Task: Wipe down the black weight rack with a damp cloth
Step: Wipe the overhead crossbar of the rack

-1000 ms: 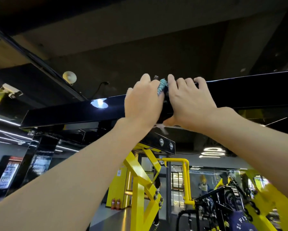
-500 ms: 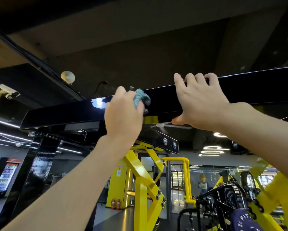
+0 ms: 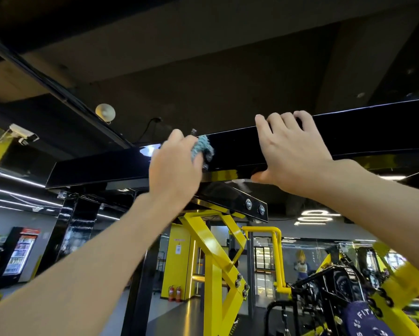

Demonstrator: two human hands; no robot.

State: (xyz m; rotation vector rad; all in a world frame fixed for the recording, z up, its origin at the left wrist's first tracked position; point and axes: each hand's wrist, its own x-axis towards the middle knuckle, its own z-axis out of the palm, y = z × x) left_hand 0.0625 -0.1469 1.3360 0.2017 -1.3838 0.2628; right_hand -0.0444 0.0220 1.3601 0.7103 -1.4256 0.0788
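Item: black rack crossbeam [image 3: 373, 134], overhead. Holding: left hand [image 3: 174, 170] clutches bunched blue cloth [image 3: 202, 148] against crossbeam's front face; right hand [image 3: 291, 156] just beside, fingers hooked over crossbeam's top edge, thumb beneath. Risk: cloth likely slips free on overhead reach, wad being small

White letters "FIT" stand on a dark blue rounded object [image 3: 363, 318] at the lower right of the frame; smaller marks below them are too small to read. A lit white sign [image 3: 316, 217] right of centre seems to show "100", but not clearly. The red header of a drinks fridge [image 3: 22, 251] at the left and a small notice on a yellow pillar [image 3: 178, 248] are illegible.
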